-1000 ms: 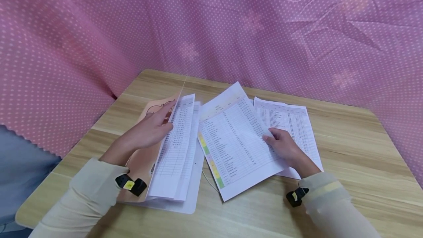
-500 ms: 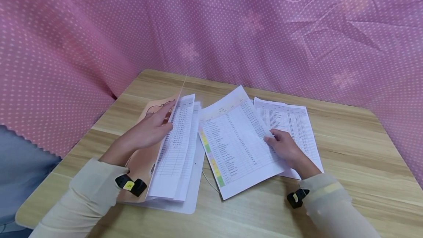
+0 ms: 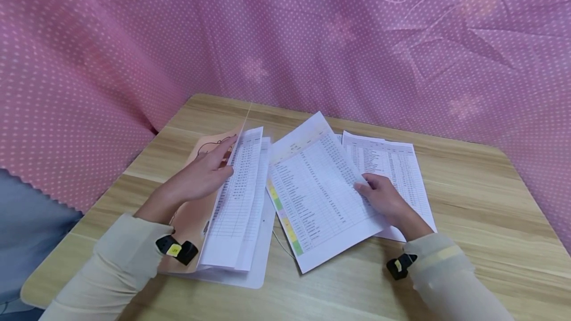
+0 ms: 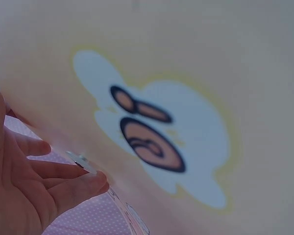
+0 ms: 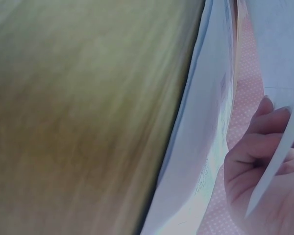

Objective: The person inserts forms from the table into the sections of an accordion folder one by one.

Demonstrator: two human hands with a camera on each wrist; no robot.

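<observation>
Right hand [image 3: 384, 201]: fingers curled, pinching the right edge of a printed sheet [image 3: 312, 192] lifted at a slant over the wooden table [image 3: 482, 222].
Left hand [image 3: 200, 175]: fingers straight, propping open a peach folder [image 3: 192, 217] against its standing pages [image 3: 238, 202].
Beyond: second sheet [image 3: 397, 167] lies flat under the right hand; pink dotted curtain [image 3: 312, 38] behind.

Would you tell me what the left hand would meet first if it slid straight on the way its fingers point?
Probably the raised sheets in the folder: the left hand points up and right, fingertips already at their edge. Depth is unclear.
</observation>
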